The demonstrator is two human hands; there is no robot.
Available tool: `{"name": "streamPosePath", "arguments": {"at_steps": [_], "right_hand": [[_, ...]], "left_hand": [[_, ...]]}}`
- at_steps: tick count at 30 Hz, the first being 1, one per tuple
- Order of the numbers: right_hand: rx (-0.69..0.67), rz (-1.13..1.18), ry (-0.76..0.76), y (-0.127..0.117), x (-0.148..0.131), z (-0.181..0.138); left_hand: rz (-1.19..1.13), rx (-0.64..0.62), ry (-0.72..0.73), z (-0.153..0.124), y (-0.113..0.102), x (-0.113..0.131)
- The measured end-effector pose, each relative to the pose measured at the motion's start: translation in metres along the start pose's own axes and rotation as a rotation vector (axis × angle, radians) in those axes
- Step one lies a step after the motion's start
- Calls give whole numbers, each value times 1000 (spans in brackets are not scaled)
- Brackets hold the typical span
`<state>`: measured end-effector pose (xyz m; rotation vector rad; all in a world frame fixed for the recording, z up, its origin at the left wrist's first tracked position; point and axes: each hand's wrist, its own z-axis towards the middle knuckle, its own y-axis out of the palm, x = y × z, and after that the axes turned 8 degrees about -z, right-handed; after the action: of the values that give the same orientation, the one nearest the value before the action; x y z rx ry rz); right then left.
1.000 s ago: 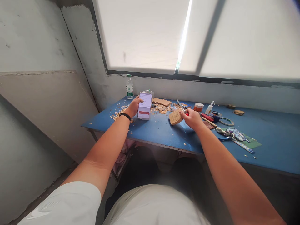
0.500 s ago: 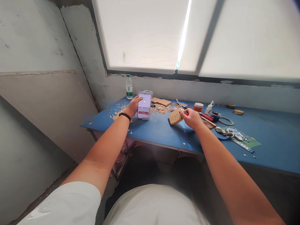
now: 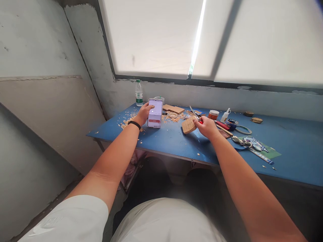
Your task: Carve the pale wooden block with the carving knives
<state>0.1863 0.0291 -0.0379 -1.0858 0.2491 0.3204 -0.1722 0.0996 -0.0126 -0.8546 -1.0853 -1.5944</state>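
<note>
My left hand (image 3: 143, 113) grips a phone (image 3: 155, 113) held upright over the blue table (image 3: 171, 139), its lit screen facing me and my thumb on the top edge. A black band sits on that wrist. My right hand (image 3: 207, 127) is closed on a red-handled knife (image 3: 195, 114), blade pointing up and away, and it also holds a carved wooden piece (image 3: 188, 125) against the tabletop. Wood shavings (image 3: 128, 121) lie scattered around the phone.
A water bottle (image 3: 139, 93) stands at the back left by the wall. Flat wood pieces (image 3: 173, 108) lie behind the phone. To the right are an orange-lidded jar (image 3: 213, 115), a glue bottle (image 3: 225, 115), a ring (image 3: 243, 129), keys (image 3: 243, 144) and a green card (image 3: 270, 153).
The phone and my left hand have risen very slightly. My right hand, knife and wooden piece have stayed in place.
</note>
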Motion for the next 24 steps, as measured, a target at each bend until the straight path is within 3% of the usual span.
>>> {"name": "streamPosePath", "arguments": {"at_steps": [16,24], "right_hand": [[3,6,0,1,2,1],[3,-14,1,1,2,0]], "left_hand": [[71,18,130,7,-4,-6],[60,9,1,-3,1,3]]}}
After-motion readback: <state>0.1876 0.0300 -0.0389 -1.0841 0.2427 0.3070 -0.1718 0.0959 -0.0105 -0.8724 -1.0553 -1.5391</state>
